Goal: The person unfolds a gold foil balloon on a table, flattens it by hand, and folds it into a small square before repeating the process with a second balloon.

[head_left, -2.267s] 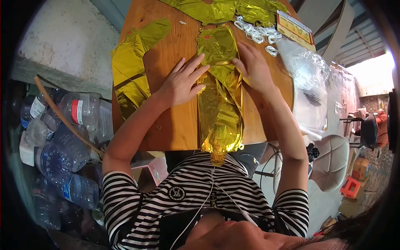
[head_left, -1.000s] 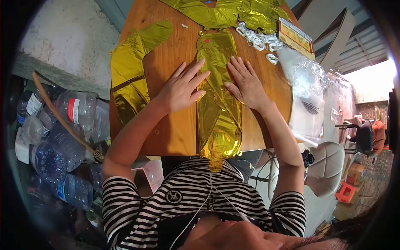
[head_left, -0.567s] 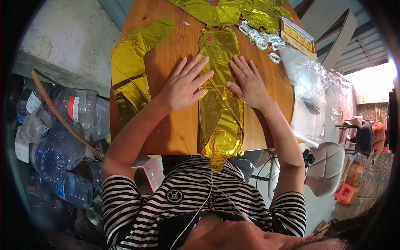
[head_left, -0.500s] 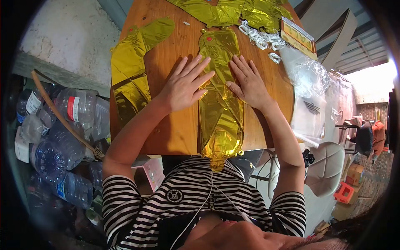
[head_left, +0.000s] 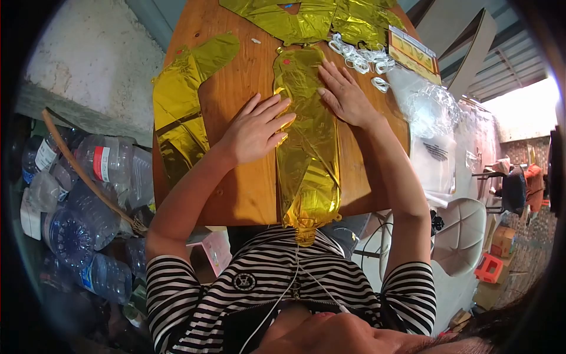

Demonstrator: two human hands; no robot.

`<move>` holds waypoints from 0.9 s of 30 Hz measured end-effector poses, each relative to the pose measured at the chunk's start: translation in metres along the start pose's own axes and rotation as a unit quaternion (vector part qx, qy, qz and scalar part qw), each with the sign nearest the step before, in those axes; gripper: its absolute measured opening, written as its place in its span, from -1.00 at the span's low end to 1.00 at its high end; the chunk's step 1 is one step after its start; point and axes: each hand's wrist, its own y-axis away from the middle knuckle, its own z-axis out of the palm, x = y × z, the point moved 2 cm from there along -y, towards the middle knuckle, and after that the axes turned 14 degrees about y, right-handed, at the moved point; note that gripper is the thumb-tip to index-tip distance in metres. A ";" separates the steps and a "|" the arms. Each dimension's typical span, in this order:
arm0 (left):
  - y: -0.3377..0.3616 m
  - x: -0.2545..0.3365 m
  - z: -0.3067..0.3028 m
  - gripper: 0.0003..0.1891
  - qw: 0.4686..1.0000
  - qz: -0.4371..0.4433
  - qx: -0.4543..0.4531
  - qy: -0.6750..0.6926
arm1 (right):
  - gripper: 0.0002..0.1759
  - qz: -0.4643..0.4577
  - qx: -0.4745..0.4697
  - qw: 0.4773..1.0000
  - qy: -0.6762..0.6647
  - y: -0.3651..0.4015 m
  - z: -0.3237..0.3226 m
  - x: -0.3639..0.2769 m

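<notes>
A flat gold foil balloon [head_left: 306, 135] lies lengthwise on the wooden table, its lower end hanging over the near edge. A small red dot marks its far end. My left hand [head_left: 257, 130] rests on the balloon's left edge, fingers outstretched and partly over the foil. On the right edge lies my right hand [head_left: 348, 97], also flat with its fingers extended, a little farther up. Neither hand grips anything. Another gold foil balloon [head_left: 180, 100], bent in shape, lies to the left. More gold foil [head_left: 283, 20] spreads across the far end of the table.
Coils of white string [head_left: 359, 56] and a printed card [head_left: 414, 54] lie at the far right of the wooden table [head_left: 239, 194]. Clear plastic packaging [head_left: 433, 112] covers its right edge. Plastic bottles [head_left: 73, 230] are piled on the left. A chair [head_left: 460, 236] stands at the right.
My right hand has slid farther up along the foil's right edge. My left hand stays at the left edge, slightly lower. The whole view has shifted a little.
</notes>
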 end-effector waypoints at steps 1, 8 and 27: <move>0.000 0.001 -0.001 -0.52 1.000 0.001 0.001 -0.001 | -0.30 0.000 0.001 1.000 0.001 -0.002 0.002 0.002; -0.001 0.004 -0.004 -0.49 1.000 -0.004 0.005 0.000 | -0.29 0.015 -0.027 0.997 0.066 -0.009 0.009 0.005; 0.000 -0.002 0.000 -0.51 1.000 0.010 0.028 -0.001 | -0.21 0.064 0.017 0.994 0.082 -0.041 0.026 -0.001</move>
